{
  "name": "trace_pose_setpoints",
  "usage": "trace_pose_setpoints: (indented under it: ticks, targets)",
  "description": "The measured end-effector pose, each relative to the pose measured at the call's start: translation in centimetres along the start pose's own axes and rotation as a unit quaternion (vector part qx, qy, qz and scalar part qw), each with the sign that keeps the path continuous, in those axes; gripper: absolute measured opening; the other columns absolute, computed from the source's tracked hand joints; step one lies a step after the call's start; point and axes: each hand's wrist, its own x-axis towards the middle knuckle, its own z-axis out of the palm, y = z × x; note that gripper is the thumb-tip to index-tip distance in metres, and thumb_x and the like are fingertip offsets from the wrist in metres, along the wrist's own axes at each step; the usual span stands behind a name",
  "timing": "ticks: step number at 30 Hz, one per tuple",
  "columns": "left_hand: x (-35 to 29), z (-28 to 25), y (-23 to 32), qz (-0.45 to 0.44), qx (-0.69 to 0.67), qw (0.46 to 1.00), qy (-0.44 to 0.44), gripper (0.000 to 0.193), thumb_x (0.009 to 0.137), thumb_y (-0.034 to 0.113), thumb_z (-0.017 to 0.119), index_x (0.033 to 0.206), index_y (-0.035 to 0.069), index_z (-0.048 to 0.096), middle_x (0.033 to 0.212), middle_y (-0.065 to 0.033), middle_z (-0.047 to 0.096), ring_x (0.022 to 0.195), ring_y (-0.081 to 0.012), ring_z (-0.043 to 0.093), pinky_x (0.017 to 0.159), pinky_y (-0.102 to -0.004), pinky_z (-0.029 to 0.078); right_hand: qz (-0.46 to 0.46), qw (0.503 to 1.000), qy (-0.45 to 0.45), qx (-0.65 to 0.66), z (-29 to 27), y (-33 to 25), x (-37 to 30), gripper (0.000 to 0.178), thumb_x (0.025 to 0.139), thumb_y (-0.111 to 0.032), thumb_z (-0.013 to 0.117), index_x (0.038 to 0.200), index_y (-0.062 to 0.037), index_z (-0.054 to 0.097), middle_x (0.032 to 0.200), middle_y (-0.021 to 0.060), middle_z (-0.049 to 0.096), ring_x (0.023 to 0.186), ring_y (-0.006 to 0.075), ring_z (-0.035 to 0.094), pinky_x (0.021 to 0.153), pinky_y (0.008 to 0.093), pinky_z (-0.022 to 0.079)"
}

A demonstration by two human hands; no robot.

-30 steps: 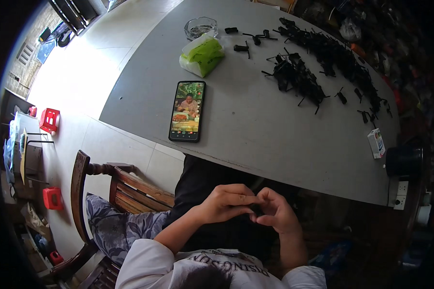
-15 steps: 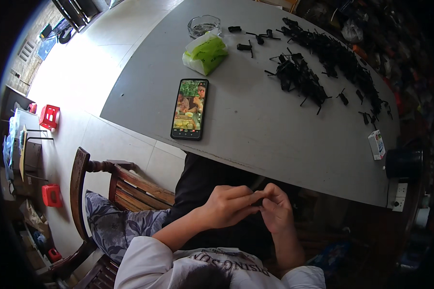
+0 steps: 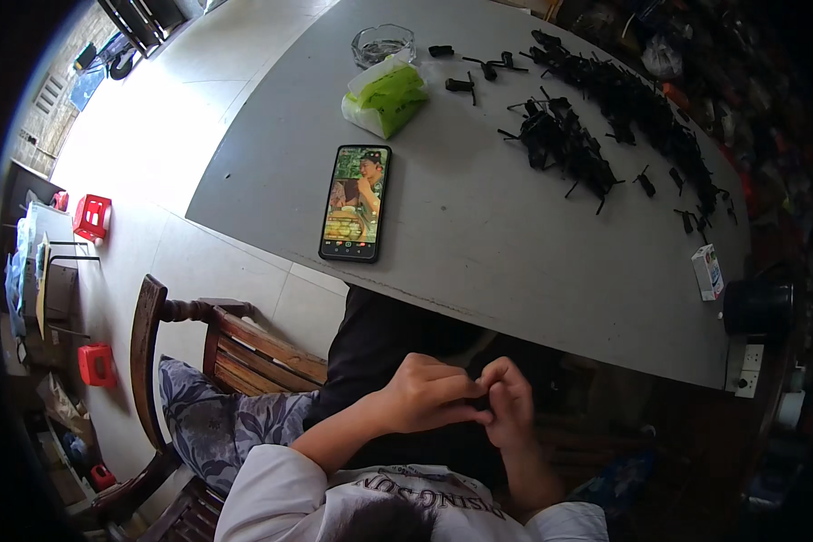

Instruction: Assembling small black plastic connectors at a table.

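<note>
Over my lap, just off the table's near edge, my left hand (image 3: 427,395) and my right hand (image 3: 511,405) meet with fingertips pinched together. Both are closed. Whatever sits between the fingers is hidden or too small to make out. On the grey table (image 3: 479,244) lies a heap of small black parts with thin stems (image 3: 560,149). Behind it a longer row of similar black parts (image 3: 637,108) runs along the far right side. A few single black parts (image 3: 461,86) lie apart from the heaps.
A phone with a lit screen (image 3: 356,203) lies left of centre on the table. Beyond it are a green and white plastic packet (image 3: 386,99) and a glass ashtray (image 3: 383,45). A small white box (image 3: 707,272) stands near the right edge. A wooden chair (image 3: 266,350) is at my left.
My hands remain together over my lap; the right hand has shifted slightly and its fingers are more curled. The phone's picture has changed. The things on the table stay put.
</note>
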Motion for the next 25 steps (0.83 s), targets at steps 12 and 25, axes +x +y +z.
trace_pose_setpoints:
  ticks: [12,25]
  targets:
    - [-0.1,-1.8,-0.2,0.089,-0.121,0.977,-0.151,0.028,0.069,0.023,0.076,0.081,0.003,0.062,0.057,-0.0062,0.053,0.049,-0.0232,0.055,0.043,-0.0315,0.04,0.071,0.895,-0.356,-0.259,-1.1,-4.1,-0.2,0.021,0.09,-0.021,0.053,0.093,0.0002,0.052,0.058,0.0076,0.052,0.052,0.0166,0.051,0.052,0.0272,0.041]
    - [-2.4,-2.5,-0.9,-0.133,-0.124,0.983,-0.013,0.027,0.072,0.018,0.074,0.089,0.003,0.061,0.079,-0.0091,0.063,0.064,-0.0191,0.06,0.055,-0.0261,0.049,-0.292,0.577,0.231,-0.727,-8.4,-10.0,22.6,0.047,0.08,-0.025,0.064,0.122,-0.0104,0.049,0.133,0.0179,0.038,0.12,0.0372,0.037,0.1,0.0458,0.031]
